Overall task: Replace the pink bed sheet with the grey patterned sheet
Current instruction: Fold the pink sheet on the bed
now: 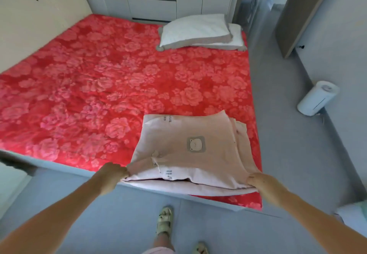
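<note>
The left hand (pixel 112 176) and right hand (pixel 262 184) are each grasping a near corner of the folded pale sheet (pixel 190 150), fingers clenched on the cloth. It is lying on the red-pink floral sheet (pixel 99 79) at the bed's (pixel 59 166) near right corner, and pillows (pixel 198 29) are resting at the far right corner.

A person wears pale green, thick-strapped open sandals (pixel 163 219) and a light pink fabric garment (pixel 158 250) ending at the knee; the left hand (pixel 112 176), right hand (pixel 262 184) and both forearms are bare.
</note>
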`<move>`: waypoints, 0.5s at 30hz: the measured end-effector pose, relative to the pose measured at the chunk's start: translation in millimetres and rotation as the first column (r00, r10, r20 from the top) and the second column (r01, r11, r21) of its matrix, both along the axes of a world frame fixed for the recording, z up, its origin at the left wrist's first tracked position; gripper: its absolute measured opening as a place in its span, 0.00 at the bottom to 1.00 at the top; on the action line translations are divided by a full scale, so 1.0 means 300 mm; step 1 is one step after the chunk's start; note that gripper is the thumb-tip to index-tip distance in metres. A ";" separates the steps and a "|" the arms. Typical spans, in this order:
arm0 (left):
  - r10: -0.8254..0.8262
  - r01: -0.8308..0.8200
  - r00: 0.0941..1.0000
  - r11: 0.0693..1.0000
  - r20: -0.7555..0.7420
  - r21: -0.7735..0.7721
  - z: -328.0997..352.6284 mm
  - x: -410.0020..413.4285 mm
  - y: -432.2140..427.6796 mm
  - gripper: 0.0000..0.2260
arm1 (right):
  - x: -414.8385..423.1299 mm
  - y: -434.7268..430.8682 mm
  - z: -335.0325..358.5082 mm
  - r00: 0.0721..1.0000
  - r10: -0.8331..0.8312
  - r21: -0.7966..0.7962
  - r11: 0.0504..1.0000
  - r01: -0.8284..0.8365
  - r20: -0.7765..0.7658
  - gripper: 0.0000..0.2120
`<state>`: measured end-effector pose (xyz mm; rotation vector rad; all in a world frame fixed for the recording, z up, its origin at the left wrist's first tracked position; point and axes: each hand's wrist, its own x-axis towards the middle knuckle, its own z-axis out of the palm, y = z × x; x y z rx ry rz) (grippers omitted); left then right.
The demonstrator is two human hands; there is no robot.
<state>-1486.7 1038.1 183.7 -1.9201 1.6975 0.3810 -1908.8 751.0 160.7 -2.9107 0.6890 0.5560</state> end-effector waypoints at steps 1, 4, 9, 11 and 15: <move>-0.007 0.004 0.999 0.998 -0.052 -0.070 -0.015 -0.004 0.016 0.15 | -0.003 -0.005 -0.014 1.000 -0.006 0.037 0.999 0.007 -0.007 0.13; 0.211 -0.292 0.918 0.932 -0.336 -0.213 -0.069 0.074 0.044 0.25 | 0.028 -0.048 0.013 0.997 -0.055 0.114 0.992 0.062 -0.058 0.12; 0.453 -0.671 0.692 0.690 -0.561 -0.270 -0.041 0.189 -0.111 0.07 | 0.131 -0.287 0.065 0.940 -0.341 0.062 0.939 0.338 0.032 0.11; 0.483 -0.767 0.590 0.586 -0.647 -0.262 -0.069 0.286 -0.228 0.06 | 0.229 -0.414 0.044 0.905 -0.419 -0.023 0.907 0.421 0.068 0.07; 0.503 -0.805 0.546 0.536 -0.670 -0.254 -0.133 0.481 -0.508 0.05 | 0.479 -0.624 -0.026 0.859 -0.502 -0.203 0.835 0.511 0.101 0.11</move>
